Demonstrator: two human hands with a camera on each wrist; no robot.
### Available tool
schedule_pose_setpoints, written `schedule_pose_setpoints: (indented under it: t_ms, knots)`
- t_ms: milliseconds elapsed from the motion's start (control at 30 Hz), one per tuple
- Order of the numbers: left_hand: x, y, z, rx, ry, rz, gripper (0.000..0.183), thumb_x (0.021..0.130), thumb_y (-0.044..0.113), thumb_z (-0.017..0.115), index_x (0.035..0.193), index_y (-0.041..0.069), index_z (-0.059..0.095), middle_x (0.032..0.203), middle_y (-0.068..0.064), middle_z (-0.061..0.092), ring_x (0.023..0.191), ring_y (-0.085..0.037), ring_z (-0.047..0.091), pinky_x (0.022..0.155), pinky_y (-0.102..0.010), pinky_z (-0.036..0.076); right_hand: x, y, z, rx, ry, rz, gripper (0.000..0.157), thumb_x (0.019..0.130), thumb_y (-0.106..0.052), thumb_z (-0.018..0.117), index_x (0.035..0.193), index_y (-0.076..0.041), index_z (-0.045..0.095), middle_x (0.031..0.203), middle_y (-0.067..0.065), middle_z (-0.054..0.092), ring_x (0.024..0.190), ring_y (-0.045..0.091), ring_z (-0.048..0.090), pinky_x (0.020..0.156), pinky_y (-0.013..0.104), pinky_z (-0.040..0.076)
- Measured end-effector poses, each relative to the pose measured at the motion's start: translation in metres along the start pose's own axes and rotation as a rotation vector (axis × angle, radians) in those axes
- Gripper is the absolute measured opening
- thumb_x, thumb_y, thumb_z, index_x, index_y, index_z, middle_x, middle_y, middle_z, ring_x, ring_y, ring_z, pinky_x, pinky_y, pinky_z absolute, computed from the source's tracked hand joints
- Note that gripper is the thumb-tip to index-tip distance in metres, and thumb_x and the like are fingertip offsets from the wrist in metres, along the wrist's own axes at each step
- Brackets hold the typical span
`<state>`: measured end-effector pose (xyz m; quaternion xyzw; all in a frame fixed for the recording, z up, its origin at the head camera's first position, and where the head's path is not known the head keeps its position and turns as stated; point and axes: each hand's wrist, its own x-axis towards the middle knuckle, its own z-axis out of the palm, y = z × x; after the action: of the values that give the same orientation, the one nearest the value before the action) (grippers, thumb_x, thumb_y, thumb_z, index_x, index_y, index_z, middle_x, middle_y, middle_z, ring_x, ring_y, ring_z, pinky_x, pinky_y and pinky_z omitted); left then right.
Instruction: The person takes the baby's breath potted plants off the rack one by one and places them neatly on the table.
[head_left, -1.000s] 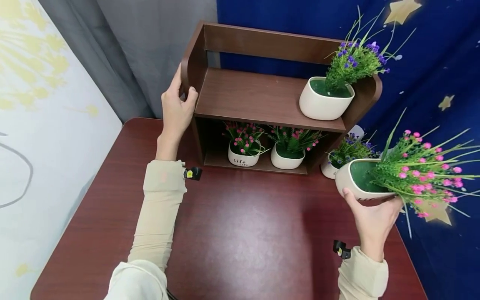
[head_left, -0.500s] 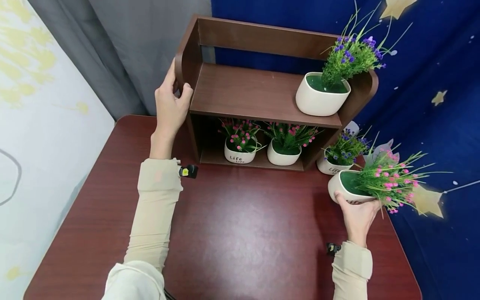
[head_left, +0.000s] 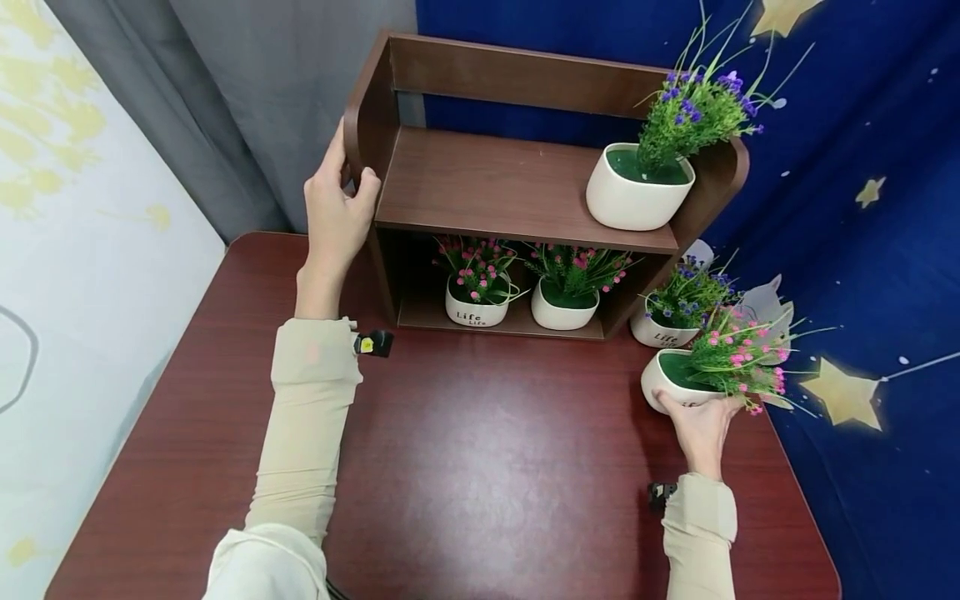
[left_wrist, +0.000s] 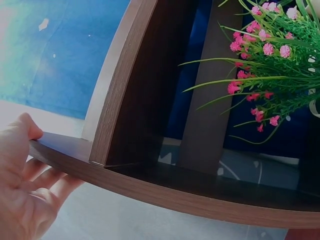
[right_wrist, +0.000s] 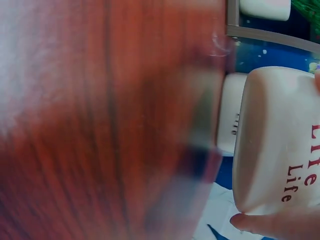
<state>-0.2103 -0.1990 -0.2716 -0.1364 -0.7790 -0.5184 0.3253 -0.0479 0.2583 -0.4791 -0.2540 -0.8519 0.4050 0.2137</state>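
My left hand (head_left: 335, 212) grips the left side panel of a brown wooden shelf (head_left: 480, 187); the left wrist view shows the thumb and curled fingers (left_wrist: 47, 185) on either side of its edge. At the table's right, my right hand (head_left: 701, 425) holds a white flowerpot (head_left: 663, 385) with pink artificial flowers (head_left: 738, 354), thumb on the front of the pot. In the right wrist view that pot (right_wrist: 272, 145) is close, its "Life" lettering visible. Just behind it stands a white pot with purple flowers (head_left: 660, 333), to the right of the shelf.
A pot of purple flowers (head_left: 637, 196) sits at the right on the upper board. Below it, two pots of pink flowers, one at left (head_left: 476, 310) and one at right (head_left: 564, 310), stand in the lower compartment. The dark red table (head_left: 480, 467) reaches toward the camera; curtains hang behind.
My right hand has moved left and lowered the pink-flower pot toward the table, closer to the purple-flower pot beside the shelf. My left hand keeps its grip on the shelf's side panel.
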Motion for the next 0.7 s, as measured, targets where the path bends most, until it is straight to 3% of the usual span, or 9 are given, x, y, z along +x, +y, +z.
schedule_pose_setpoints:
  t_ms: [133, 200, 300, 367, 433, 533, 633, 700]
  knots:
    - [-0.003, 0.016, -0.003, -0.005, -0.004, -0.007, 0.052, 0.087, 0.002, 0.044, 0.139, 0.007, 0.044, 0.13, -0.002, 0.054, 0.109, -0.006, 0.053, 0.091, -0.025, 0.042, 0.002, 0.007, 0.004, -0.013, -0.038, 0.01, 0.102, 0.066, -0.025, 0.082, 0.135, 0.012, 0.017, 0.127, 0.032, 0.024, 0.118, 0.043, 0.028, 0.103, 0.044, 0.023]
    - [-0.004, 0.019, -0.004, 0.0, -0.006, -0.009, 0.052, 0.087, 0.001, 0.044, 0.139, 0.008, 0.044, 0.129, -0.002, 0.055, 0.106, -0.006, 0.054, 0.087, -0.022, 0.043, 0.002, 0.01, 0.005, -0.02, -0.06, 0.012, 0.103, 0.066, -0.025, 0.082, 0.135, 0.013, 0.015, 0.128, 0.033, 0.022, 0.118, 0.044, 0.026, 0.103, 0.045, 0.022]
    - [-0.005, 0.021, -0.004, 0.008, -0.006, -0.009, 0.052, 0.088, 0.001, 0.044, 0.139, 0.009, 0.044, 0.128, -0.001, 0.056, 0.101, -0.006, 0.054, 0.079, -0.021, 0.043, 0.003, 0.014, 0.006, -0.052, -0.097, 0.0, 0.096, 0.066, -0.024, 0.081, 0.13, 0.018, 0.024, 0.127, 0.036, 0.022, 0.117, 0.046, 0.027, 0.102, 0.048, 0.023]
    - [-0.004, 0.02, -0.003, 0.014, -0.001, -0.007, 0.052, 0.088, 0.002, 0.045, 0.139, 0.009, 0.045, 0.128, -0.001, 0.057, 0.098, -0.006, 0.053, 0.077, -0.021, 0.043, 0.003, 0.017, 0.005, -0.096, -0.121, -0.003, 0.078, 0.067, -0.025, 0.081, 0.112, 0.025, 0.041, 0.125, 0.039, 0.025, 0.114, 0.048, 0.03, 0.099, 0.051, 0.026]
    - [-0.004, 0.019, -0.003, 0.014, 0.003, -0.006, 0.052, 0.088, 0.001, 0.045, 0.139, 0.01, 0.045, 0.128, 0.0, 0.057, 0.099, -0.005, 0.053, 0.079, -0.02, 0.043, 0.003, 0.019, 0.005, -0.137, -0.141, -0.004, 0.063, 0.068, -0.027, 0.08, 0.091, 0.025, 0.053, 0.121, 0.041, 0.029, 0.11, 0.05, 0.033, 0.095, 0.055, 0.029]
    - [-0.003, 0.018, -0.003, 0.014, 0.009, -0.006, 0.052, 0.087, 0.001, 0.045, 0.138, 0.011, 0.046, 0.127, 0.001, 0.057, 0.097, -0.005, 0.053, 0.078, -0.02, 0.043, 0.005, 0.019, 0.005, -0.18, -0.161, 0.011, 0.054, 0.069, -0.031, 0.079, 0.066, 0.018, 0.057, 0.115, 0.041, 0.034, 0.105, 0.052, 0.036, 0.089, 0.058, 0.031]
    - [-0.004, 0.018, -0.003, 0.01, 0.007, -0.009, 0.052, 0.087, 0.001, 0.045, 0.138, 0.012, 0.046, 0.127, 0.001, 0.057, 0.096, -0.005, 0.053, 0.074, -0.02, 0.042, 0.009, 0.02, 0.004, -0.199, -0.185, 0.03, 0.064, 0.069, -0.033, 0.079, 0.083, 0.024, 0.056, 0.114, 0.042, 0.035, 0.104, 0.053, 0.036, 0.087, 0.059, 0.031]
    - [-0.004, 0.018, -0.002, 0.008, 0.007, -0.008, 0.052, 0.087, 0.001, 0.045, 0.138, 0.012, 0.046, 0.127, 0.001, 0.057, 0.097, -0.005, 0.053, 0.073, -0.02, 0.042, 0.011, 0.021, 0.004, -0.206, -0.196, 0.036, 0.08, 0.069, -0.034, 0.079, 0.105, 0.028, 0.046, 0.115, 0.042, 0.036, 0.104, 0.053, 0.036, 0.088, 0.059, 0.03]
